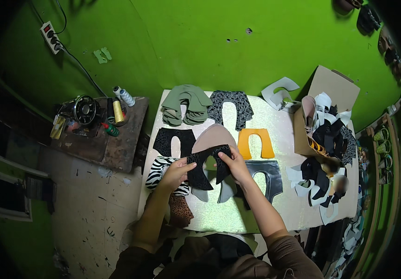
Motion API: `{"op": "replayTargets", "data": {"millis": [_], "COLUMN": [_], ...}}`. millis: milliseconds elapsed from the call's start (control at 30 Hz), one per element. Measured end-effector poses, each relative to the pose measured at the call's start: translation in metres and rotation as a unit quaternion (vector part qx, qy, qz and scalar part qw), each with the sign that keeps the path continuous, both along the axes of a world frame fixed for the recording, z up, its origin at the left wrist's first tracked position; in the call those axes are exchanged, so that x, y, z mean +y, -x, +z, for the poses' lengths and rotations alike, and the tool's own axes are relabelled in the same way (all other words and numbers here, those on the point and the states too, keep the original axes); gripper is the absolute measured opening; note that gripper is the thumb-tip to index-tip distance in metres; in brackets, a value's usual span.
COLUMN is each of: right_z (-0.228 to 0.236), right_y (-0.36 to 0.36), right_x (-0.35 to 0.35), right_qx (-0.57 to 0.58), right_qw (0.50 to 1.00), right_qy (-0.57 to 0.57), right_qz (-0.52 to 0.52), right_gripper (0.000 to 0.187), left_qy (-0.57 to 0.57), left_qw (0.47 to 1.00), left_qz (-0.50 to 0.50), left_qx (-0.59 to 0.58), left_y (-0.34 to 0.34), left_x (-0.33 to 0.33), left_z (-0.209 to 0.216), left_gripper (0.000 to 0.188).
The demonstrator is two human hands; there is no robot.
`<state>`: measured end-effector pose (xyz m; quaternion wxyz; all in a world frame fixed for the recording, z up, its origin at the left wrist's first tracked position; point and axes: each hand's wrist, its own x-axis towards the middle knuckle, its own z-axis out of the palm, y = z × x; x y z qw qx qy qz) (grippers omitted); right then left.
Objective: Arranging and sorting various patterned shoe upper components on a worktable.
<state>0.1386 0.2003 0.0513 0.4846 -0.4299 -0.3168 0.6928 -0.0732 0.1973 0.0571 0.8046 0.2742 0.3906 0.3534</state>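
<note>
Between my two hands, above the table, is a black patterned U-shaped shoe-upper piece. My left hand pinches its left side, thumb on top, while my right hand grips its right side. Beneath it lie a beige curved piece and grey pieces, partly hidden. Around them rest a green stack, a grey-black patterned piece, another black piece, an orange piece, a shiny dark piece, zebra-print pieces and brown spotted pieces.
On the table's right side, a cardboard box overflows with scraps, and more scraps lie before it. White cut-outs sit by the green wall. To the left, a sewing machine and thread spools stand on a worn wooden table.
</note>
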Motion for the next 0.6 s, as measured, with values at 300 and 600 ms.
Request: {"op": "replayTargets", "data": {"millis": [300, 600], "right_z": [-0.026, -0.028], "right_y": [0.061, 0.115], "right_x": [0.073, 0.111], "right_qx": [-0.315, -0.485], "right_qw": [0.941, 0.865], "right_qy": [-0.042, -0.051], "right_qz": [0.119, 0.118], "right_gripper": [0.02, 0.051], "left_qy": [-0.085, -0.068], "left_qw": [0.97, 0.932], "left_qz": [0.136, 0.167], "left_qx": [0.184, 0.314], "left_y": [0.063, 0.113], "left_x": [0.063, 0.125], "left_z": [-0.02, -0.079], "left_gripper": [0.022, 0.028]}}
